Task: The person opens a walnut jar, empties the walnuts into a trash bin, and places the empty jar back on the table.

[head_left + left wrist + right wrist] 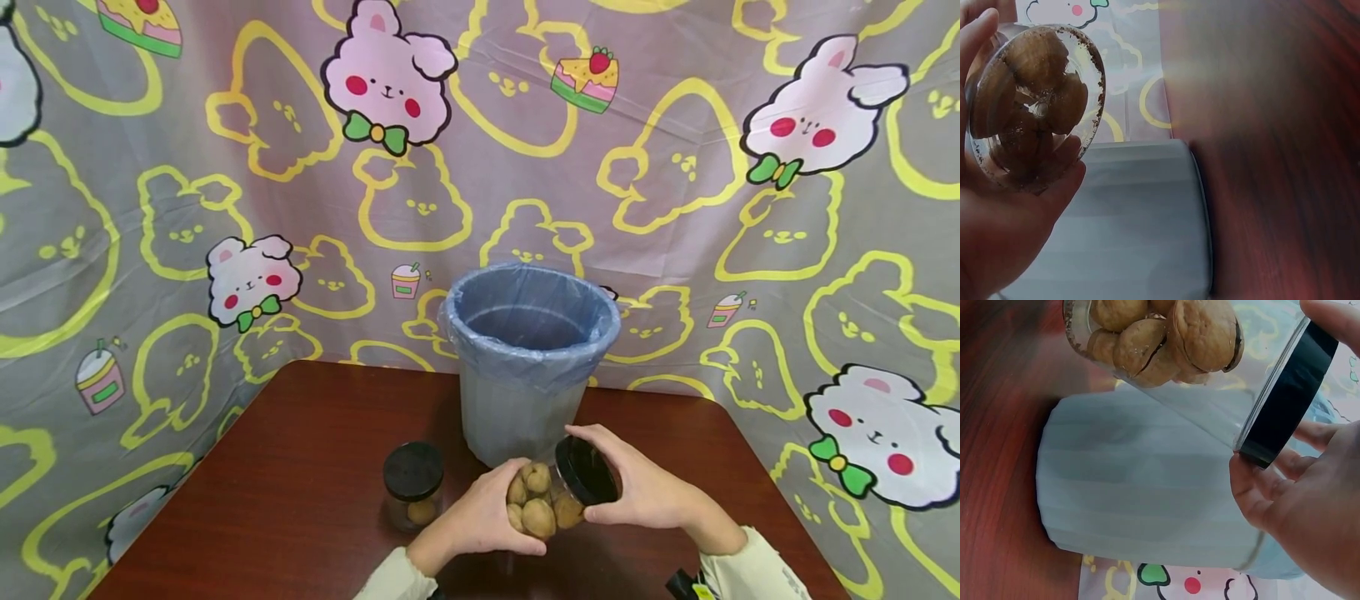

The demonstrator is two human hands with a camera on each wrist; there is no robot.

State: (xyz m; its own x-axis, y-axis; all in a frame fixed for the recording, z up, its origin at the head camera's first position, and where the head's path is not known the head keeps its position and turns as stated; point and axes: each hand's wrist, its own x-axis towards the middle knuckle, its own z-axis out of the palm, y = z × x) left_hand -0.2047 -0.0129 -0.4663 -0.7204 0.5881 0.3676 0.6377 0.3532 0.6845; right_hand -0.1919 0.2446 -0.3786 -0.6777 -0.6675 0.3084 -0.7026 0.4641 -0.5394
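Observation:
A clear jar of walnuts [537, 510] is held tilted over the table, its black lid [587, 472] pointing right and up. My left hand [483, 512] grips the jar around its base end; in the left wrist view the walnuts [1035, 62] show through the round bottom. On the lid, my right hand [645, 483] has its thumb and fingers curled round the rim. The right wrist view shows the lid [1288, 394] seated on the jar's mouth, with several walnuts [1204, 334] lying toward the bottom.
Left of my hands a second clear jar with a black lid [413, 472] stands upright, something brown inside. Behind the hands stands a grey bin [517, 408] lined with a blue bag [536, 367]. The dark red-brown table [315, 467] meets a cartoon-print cloth [300, 217].

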